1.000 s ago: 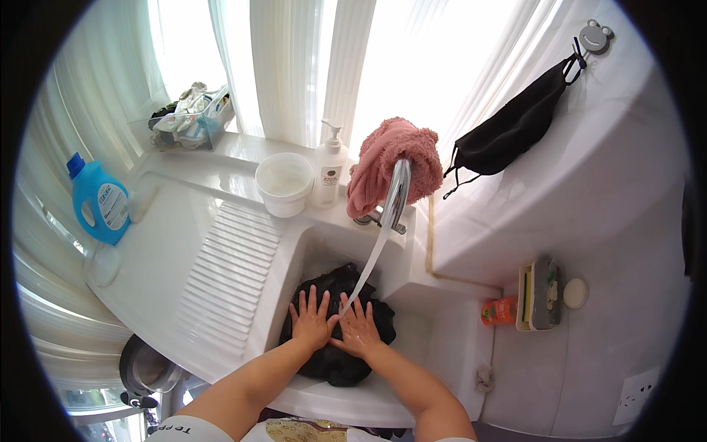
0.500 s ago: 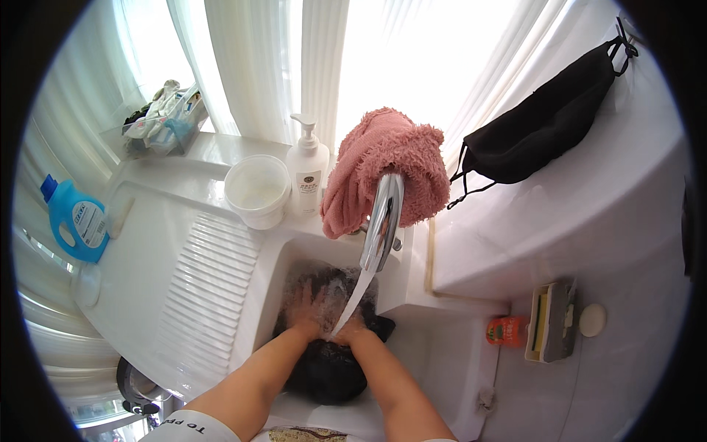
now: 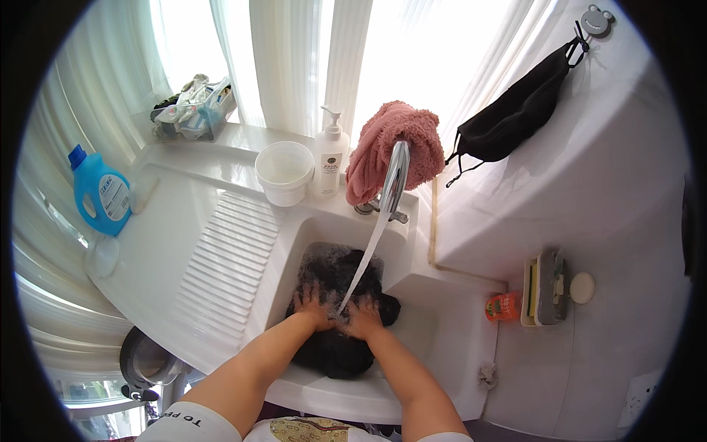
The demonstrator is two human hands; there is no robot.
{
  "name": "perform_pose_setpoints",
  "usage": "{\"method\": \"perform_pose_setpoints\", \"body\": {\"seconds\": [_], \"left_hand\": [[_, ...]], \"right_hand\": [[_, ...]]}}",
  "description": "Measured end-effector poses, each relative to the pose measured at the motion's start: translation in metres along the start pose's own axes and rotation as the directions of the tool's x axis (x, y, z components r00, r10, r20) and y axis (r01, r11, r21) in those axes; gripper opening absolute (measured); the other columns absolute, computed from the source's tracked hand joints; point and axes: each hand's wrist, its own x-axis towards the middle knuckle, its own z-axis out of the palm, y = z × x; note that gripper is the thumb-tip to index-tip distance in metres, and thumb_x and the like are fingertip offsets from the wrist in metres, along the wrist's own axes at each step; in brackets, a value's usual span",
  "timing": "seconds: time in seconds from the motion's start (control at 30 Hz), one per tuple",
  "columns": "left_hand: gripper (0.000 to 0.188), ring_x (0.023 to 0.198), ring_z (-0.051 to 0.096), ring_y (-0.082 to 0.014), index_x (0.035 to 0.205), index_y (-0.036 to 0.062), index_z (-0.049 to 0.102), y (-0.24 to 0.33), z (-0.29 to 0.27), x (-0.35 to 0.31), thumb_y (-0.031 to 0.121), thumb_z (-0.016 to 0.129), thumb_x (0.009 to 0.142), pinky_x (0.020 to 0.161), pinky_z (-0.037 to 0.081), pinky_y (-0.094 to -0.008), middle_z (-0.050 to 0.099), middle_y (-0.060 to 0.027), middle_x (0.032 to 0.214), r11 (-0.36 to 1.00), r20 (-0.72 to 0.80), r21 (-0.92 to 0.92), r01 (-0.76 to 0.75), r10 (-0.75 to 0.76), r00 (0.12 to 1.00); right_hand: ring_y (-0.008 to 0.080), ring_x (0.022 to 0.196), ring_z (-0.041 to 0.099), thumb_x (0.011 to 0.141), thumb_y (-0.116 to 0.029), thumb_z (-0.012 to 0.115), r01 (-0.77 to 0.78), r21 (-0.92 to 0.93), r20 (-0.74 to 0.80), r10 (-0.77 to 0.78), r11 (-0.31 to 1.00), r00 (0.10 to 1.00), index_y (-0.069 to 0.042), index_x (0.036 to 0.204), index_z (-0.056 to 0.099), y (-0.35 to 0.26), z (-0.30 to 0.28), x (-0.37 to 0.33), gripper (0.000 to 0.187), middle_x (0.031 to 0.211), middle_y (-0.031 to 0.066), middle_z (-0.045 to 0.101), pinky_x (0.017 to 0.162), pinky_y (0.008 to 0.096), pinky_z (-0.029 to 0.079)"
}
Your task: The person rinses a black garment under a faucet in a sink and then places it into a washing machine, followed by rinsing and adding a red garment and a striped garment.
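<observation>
Dark cloth [image 3: 335, 346] lies bunched and wet in the white sink basin [image 3: 442, 335], low in the middle of the view, with suds over its far part. Going from the left, a blue detergent bottle [image 3: 99, 193] stands at the far left edge of the bench [image 3: 166, 250], and behind it on the window ledge sits a clear tray of small items [image 3: 193, 110]. The ribbed washboard slope [image 3: 228, 254] runs down toward the basin, and above it stand a white tub [image 3: 284, 172] and a white pump bottle [image 3: 331, 156], side by side. The left hand [image 3: 313, 303] presses flat on the cloth with its fingers spread, and the right hand [image 3: 363, 315] presses just beside it, fingers likewise splayed, neither one closed around anything. Water falls from the chrome tap [image 3: 392, 180] in a thin stream that lands between the two hands. A pink towel [image 3: 390, 147] is draped over the tap's base. Further right a black mask [image 3: 515, 114] hangs on the wall, and a sponge holder [image 3: 543, 289] sits below it.
</observation>
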Motion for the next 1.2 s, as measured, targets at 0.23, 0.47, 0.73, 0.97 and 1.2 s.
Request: {"method": "perform_pose_setpoints", "body": {"seconds": [0.23, 0.47, 0.73, 0.97, 1.2], "left_hand": [[0.082, 0.133, 0.035, -0.0398, 0.143, 0.0106, 0.035, 0.006, 0.001, -0.056, 0.050, 0.068, 0.078, 0.105, 0.032, -0.0550, 0.035, -0.0182, 0.146, 0.997, 0.287, -0.006, 0.075, -0.070, 0.955], [0.033, 0.103, 0.063, -0.0301, 0.108, 0.0064, 0.068, 0.003, -0.022, -0.086, 0.021, 0.070, 0.079, 0.089, 0.050, -0.0342, 0.065, -0.0176, 0.110, 0.788, 0.131, -0.601, -0.133, 0.261, 0.956], [0.052, 0.107, 0.059, -0.0295, 0.131, 0.0146, 0.052, 0.002, -0.039, -0.098, 0.010, 0.061, 0.079, 0.086, 0.050, -0.0389, 0.063, -0.0124, 0.112, 0.953, -0.177, 0.005, -0.303, 0.299, 0.938], [0.050, 0.109, 0.058, -0.0321, 0.130, 0.0201, 0.053, -0.006, 0.001, -0.072, 0.016, 0.059, 0.080, 0.086, 0.050, -0.0437, 0.060, -0.0136, 0.118, 0.904, 0.047, 0.215, -0.369, 0.367, 0.929], [0.050, 0.103, 0.063, -0.0309, 0.129, 0.0163, 0.052, -0.007, -0.005, -0.069, 0.026, 0.062, 0.081, 0.086, 0.051, -0.0411, 0.064, -0.0155, 0.112, 0.913, 0.129, 0.129, -0.387, 0.371, 0.920]], "right_hand": [[0.0475, 0.140, 0.006, 0.060, -0.075, 0.067, -0.305, 0.312, 0.281, 0.220, 0.900, 0.934, -0.020, 0.149, 0.023, -0.034, -0.015, -0.073, 0.114, 0.151, 0.0308, 0.010, 0.112, 0.0542, 0.015], [0.0493, 0.135, 0.020, 0.067, -0.041, 0.077, -0.142, 0.061, 0.303, 0.117, 0.988, 0.946, -0.018, 0.143, 0.035, -0.043, -0.004, -0.081, 0.089, 0.149, 0.0308, 0.012, 0.108, 0.0492, 0.030], [0.0355, 0.114, 0.053, 0.064, 0.006, 0.059, 0.160, 0.225, -0.364, -0.070, 0.961, 0.929, -0.007, 0.079, 0.064, -0.021, -0.016, -0.105, 0.021, 0.114, 0.0229, 0.059, 0.091, 0.0413, 0.047], [0.0449, 0.133, 0.031, 0.063, -0.032, 0.081, -0.364, 0.220, 0.287, 0.297, 0.905, 0.911, -0.008, 0.145, 0.026, -0.050, -0.056, -0.131, 0.102, 0.147, 0.0333, 0.019, 0.106, 0.0494, 0.033], [0.0345, 0.102, 0.061, 0.066, -0.015, 0.073, -0.202, 0.067, -0.005, 0.203, 0.977, 0.979, -0.010, 0.125, 0.054, -0.034, -0.022, -0.113, 0.062, 0.110, 0.0192, 0.063, 0.088, 0.0402, 0.050]]}}
